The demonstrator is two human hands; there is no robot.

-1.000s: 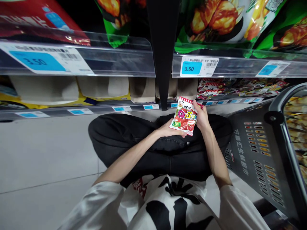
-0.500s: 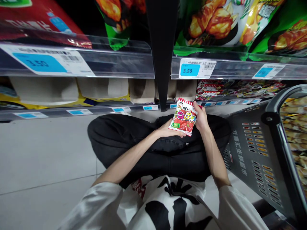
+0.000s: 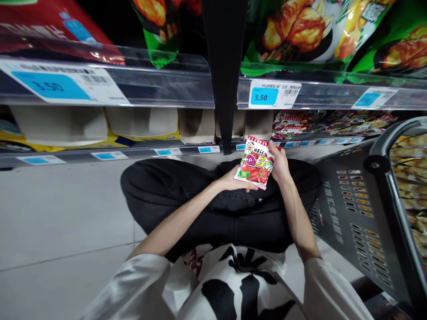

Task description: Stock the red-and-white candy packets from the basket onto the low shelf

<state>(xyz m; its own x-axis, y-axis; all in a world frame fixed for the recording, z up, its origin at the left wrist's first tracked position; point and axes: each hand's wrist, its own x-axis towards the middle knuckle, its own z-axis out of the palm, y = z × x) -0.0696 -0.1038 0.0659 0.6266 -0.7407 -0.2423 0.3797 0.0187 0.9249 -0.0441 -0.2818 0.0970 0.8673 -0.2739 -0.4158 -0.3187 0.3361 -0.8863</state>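
I sit cross-legged on the floor before a shop shelf. A small red and white candy packet (image 3: 255,162) with strawberries and coloured letters is held upright over my lap. My left hand (image 3: 233,182) grips its lower left side from beneath. My right hand (image 3: 280,165) clasps its right edge, fingers curled around the back. Both hands are closed on the packet.
A dark grey plastic shopping basket (image 3: 360,195) stands at my right, with packaged food behind its rim. Low shelves (image 3: 110,153) hold cardboard trays and more red packets (image 3: 293,122). Above, a rail with blue 3.50 price tags (image 3: 273,94) carries large green snack bags (image 3: 300,31).
The packet and both hands have barely shifted, only a slight drift left and up in the picture. The grip is the same.
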